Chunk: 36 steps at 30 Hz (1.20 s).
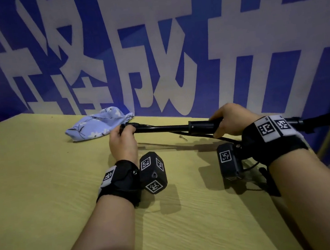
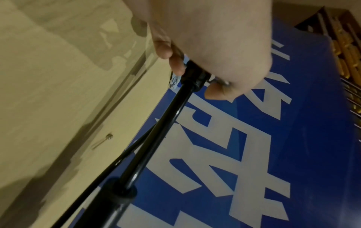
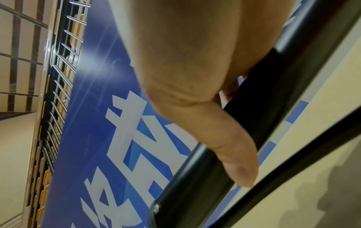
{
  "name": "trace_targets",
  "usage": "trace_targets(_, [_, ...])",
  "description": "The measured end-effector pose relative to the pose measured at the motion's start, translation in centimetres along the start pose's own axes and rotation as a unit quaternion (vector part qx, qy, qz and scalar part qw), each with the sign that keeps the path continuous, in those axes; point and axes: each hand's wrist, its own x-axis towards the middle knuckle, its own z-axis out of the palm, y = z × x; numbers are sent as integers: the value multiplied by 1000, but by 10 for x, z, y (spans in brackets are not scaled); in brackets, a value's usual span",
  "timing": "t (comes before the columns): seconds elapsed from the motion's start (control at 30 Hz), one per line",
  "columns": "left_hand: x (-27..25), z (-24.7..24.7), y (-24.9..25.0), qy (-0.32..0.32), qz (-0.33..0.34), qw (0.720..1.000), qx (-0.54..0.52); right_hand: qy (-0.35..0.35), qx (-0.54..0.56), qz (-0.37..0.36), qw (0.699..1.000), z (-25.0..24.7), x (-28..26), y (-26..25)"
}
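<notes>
A black telescopic rod [image 1: 160, 128] with a thicker black sleeve [image 1: 201, 126] is held level above a yellow table [image 1: 43, 180]. My left hand [image 1: 123, 139] grips the rod's thin left end [image 2: 192, 74], fingers curled round it, and pinches a small metal piece [image 2: 224, 82] there. My right hand [image 1: 229, 120] grips the thick sleeve [image 3: 254, 120], thumb [image 3: 234, 155] lying along it. A thin black strut or cable [image 2: 109, 166] runs beneath the rod [image 2: 156, 138]. The rod's right end [image 1: 320, 120] sticks out past my right wrist.
A small metal pin [image 1: 183, 138] lies on the table under the rod, also seen as the pin [image 2: 103, 141] in the left wrist view. A light blue flowered cloth bag [image 1: 98, 123] lies at the back. A blue banner [image 1: 171, 42] with white characters stands behind the table.
</notes>
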Motion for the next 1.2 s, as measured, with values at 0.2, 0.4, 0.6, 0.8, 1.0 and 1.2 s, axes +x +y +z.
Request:
trace_targets(0.2, [-14,9,0,-31,21,999,-13,-1,15,-19,1000,11,4,-9])
trace_targets(0.4, [-20,16,-1,-82,16,996,-13,2,17,-41,999,19,2,-22])
trace_targets(0.6, [-27,25,-3,-113,23,993,-11,16,40,-50,998,29,0,-34])
trace_targets(0.8, [-23,29,-12,-126,35,991,-14,21,63,-60,996,34,-1,-41])
trace_targets(1.0, [-13,33,-10,-126,-137,969,-162,9,91,-97,991,39,-9,-55])
trace_targets(1.2, [-5,30,-14,-90,-168,959,-212,-15,61,-98,993,41,-11,-58])
